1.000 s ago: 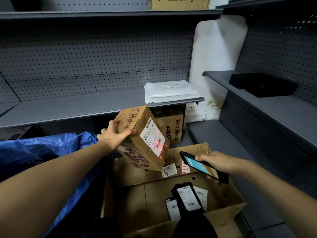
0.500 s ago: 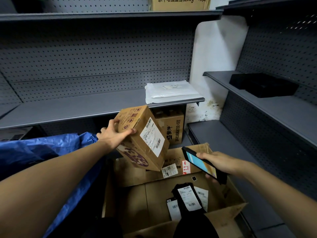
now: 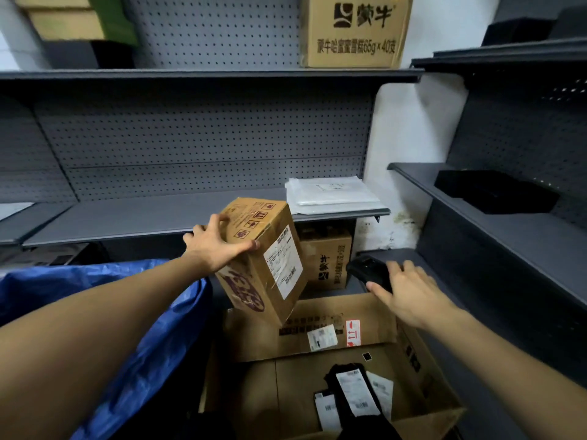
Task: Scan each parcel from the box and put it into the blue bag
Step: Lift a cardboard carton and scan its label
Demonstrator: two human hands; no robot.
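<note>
Above the open box, the left hand grips a tilted cardboard parcel, label facing right. Right hand holds the scanner — scanning step appears in hand. Next move — likely carry it left into the blue bag.

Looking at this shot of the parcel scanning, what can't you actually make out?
- Scanner screen: head view, turned away under the right hand.
- Label text on the cardboard parcel: too small.
- Blue bag opening: hidden by the left arm.
- Black parcel: cut off at the bottom edge.
</note>
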